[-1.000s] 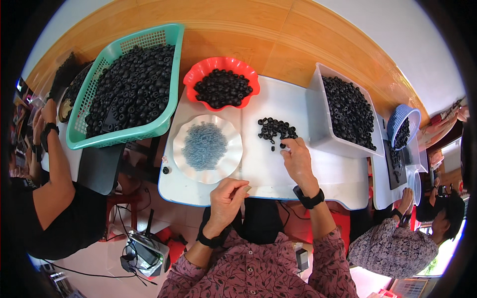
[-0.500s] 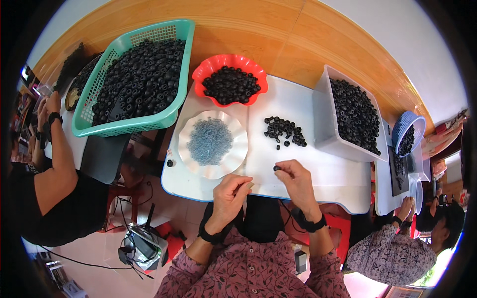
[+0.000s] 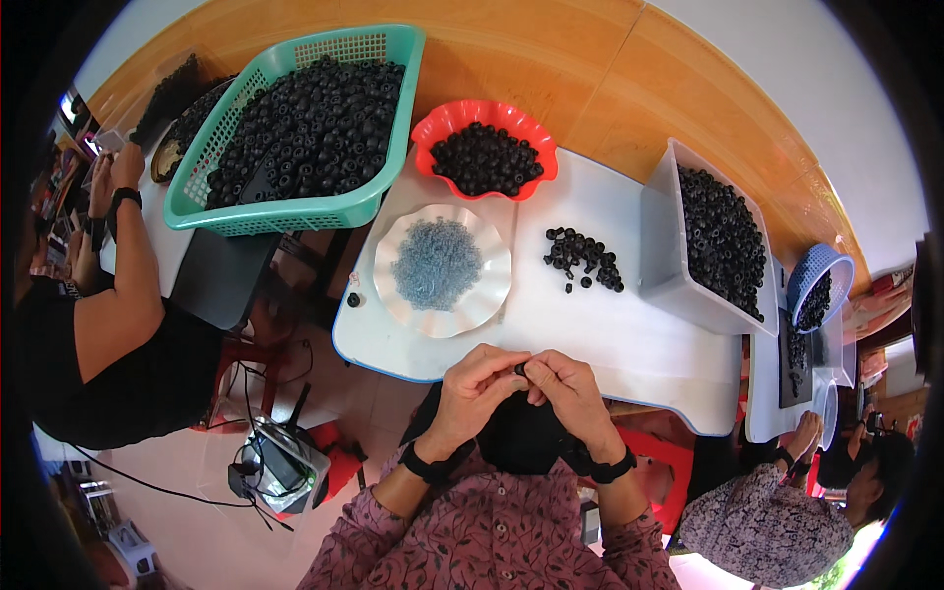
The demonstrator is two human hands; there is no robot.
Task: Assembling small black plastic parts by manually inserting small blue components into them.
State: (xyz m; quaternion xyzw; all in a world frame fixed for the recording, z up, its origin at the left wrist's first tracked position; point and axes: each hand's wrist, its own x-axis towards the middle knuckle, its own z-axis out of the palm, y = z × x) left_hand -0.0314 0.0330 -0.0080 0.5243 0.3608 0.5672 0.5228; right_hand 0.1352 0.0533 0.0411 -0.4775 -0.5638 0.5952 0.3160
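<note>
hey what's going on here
Someone at a white table has brought their left hand and right hand together around a small black piece. The right hand seems to pinch it; whether the left grips anything is too small to tell. Beyond lie a wavy white plate of clear bluish bits, some loose black pieces, a red bowl and a pale bin, both holding black pieces.
</note>
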